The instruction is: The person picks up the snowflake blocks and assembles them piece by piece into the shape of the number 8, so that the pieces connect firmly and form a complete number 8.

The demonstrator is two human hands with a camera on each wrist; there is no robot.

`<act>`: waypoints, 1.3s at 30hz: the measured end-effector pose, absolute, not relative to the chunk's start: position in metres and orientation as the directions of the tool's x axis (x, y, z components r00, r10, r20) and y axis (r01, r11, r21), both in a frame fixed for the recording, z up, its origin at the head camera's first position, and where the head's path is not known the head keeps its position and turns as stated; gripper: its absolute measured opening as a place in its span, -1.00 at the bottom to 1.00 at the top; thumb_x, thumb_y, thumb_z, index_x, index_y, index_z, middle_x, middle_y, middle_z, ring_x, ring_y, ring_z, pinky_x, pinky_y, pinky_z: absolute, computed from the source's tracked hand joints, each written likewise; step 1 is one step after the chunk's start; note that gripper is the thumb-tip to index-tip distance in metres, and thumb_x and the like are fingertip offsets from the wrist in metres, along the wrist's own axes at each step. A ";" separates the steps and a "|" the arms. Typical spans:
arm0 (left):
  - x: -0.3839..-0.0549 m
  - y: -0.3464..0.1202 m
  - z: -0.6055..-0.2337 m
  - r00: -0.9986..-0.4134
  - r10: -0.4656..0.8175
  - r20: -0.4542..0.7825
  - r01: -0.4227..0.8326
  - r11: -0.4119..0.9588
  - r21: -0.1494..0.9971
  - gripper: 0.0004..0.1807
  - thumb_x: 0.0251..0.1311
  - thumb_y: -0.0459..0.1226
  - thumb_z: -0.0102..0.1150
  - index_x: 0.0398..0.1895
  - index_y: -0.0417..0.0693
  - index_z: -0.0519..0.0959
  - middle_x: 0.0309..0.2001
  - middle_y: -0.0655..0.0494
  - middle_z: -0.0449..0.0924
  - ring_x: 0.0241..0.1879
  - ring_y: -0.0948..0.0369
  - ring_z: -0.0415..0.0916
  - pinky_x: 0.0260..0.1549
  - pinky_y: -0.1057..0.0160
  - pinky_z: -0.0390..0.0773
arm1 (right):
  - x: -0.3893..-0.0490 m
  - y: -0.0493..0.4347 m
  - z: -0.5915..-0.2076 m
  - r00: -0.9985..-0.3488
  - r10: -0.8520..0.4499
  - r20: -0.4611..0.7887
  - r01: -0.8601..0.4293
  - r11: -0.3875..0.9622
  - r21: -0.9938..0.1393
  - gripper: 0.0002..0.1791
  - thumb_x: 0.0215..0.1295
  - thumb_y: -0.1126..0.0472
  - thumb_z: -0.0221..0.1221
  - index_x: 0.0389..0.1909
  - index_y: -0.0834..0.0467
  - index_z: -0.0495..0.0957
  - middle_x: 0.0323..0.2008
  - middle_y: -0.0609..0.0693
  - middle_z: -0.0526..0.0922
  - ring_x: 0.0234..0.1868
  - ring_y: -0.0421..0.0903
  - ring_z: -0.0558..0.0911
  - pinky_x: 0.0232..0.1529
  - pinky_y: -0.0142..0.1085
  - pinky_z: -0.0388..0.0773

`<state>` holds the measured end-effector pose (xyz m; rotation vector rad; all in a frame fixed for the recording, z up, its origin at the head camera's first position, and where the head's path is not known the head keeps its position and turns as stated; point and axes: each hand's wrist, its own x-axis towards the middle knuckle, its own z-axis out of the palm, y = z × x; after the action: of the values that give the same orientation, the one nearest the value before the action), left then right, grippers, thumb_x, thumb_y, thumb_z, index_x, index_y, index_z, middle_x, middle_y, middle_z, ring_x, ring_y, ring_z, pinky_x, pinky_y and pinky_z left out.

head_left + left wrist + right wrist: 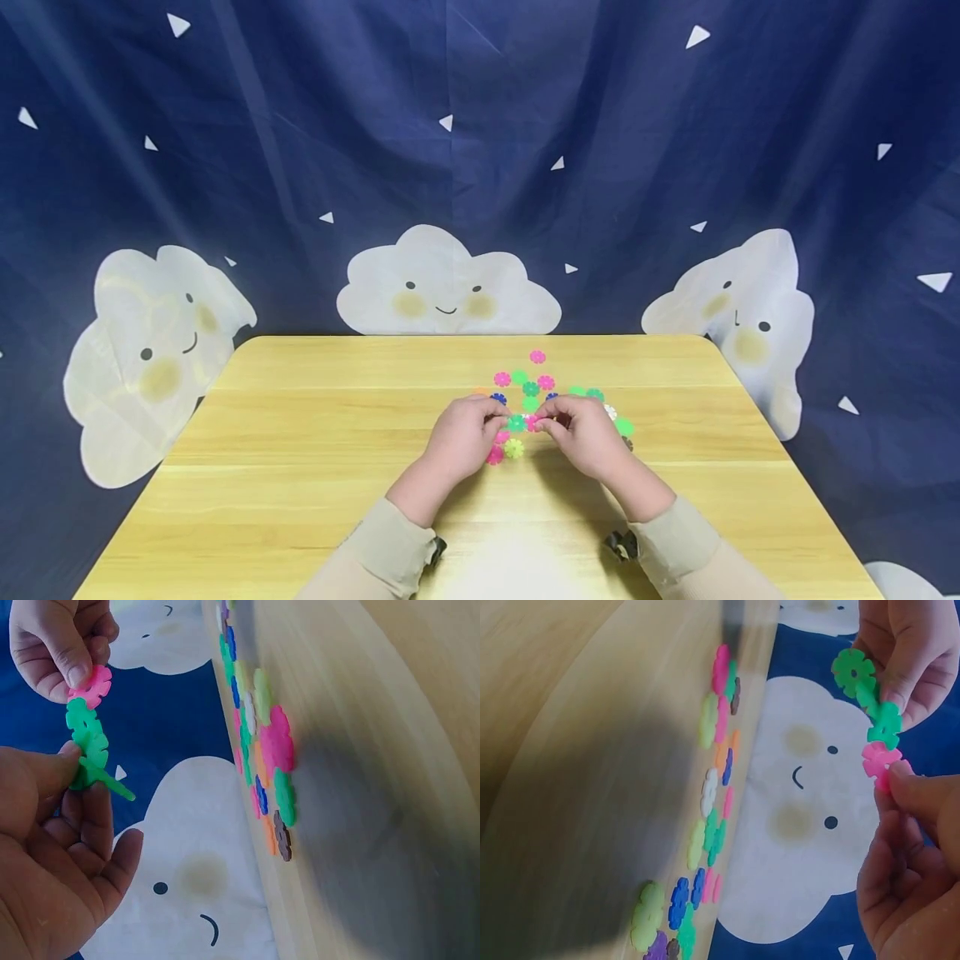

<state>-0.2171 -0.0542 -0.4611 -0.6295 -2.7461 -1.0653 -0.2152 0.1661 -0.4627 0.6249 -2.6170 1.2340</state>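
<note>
Both hands hold a short chain of flower-shaped plastic snowflake discs above the wooden table. My left hand pinches the green snowflake discs between thumb and fingers. One green disc stands out at an angle beside that hand in the right wrist view. From the other side, my right hand pinches a pink snowflake disc by its edge. The pink disc meets the end of the green ones; how deep their slots engage is too small to tell.
Loose snowflake discs in many colours lie on the table beneath and beyond the hands, among them a pink disc, a yellow-green disc and a white disc. A dark blue curtain with clouds hangs behind the table's far edge.
</note>
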 end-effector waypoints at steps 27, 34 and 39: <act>-0.222 -0.057 -0.461 -0.953 0.292 0.082 0.203 0.413 0.888 -0.92 0.46 -0.29 0.29 -0.15 -0.10 0.71 -0.34 0.17 0.62 -0.37 0.21 0.53 -0.33 0.25 0.59 | -0.223 0.197 -0.461 -0.954 -0.167 0.250 -0.299 0.610 -0.734 -0.95 0.37 0.41 0.36 -0.21 0.29 0.76 -0.33 0.04 0.78 -0.42 -0.17 0.63 -0.35 -0.28 0.65; -0.226 -0.064 -0.459 -0.968 0.241 0.074 0.151 0.320 0.935 -0.90 0.44 -0.31 0.26 -0.19 -0.19 0.68 -0.33 0.11 0.60 -0.36 0.21 0.46 -0.33 0.27 0.54 | -0.226 0.220 -0.475 -0.974 -0.224 0.015 -0.201 0.836 -0.510 -0.93 0.28 0.37 0.40 -0.23 0.22 0.77 -0.35 -0.05 0.72 -0.31 -0.09 0.65 -0.14 -0.02 0.68; -0.226 -0.063 -0.458 -0.975 0.211 0.075 0.129 0.256 0.958 -0.89 0.43 -0.34 0.27 -0.17 -0.24 0.68 -0.30 0.09 0.63 -0.33 0.21 0.47 -0.30 0.27 0.55 | -0.224 0.219 -0.485 -0.951 -0.306 -0.044 -0.260 0.870 -0.419 -0.78 0.13 0.39 0.48 -0.17 0.21 0.79 -0.12 0.20 0.78 -0.04 0.19 0.73 0.09 0.10 0.65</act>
<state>-0.2259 -0.0630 -0.4577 -0.3443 -2.5430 -1.9279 -0.2241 0.2188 -0.4851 0.4771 -3.1428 0.6802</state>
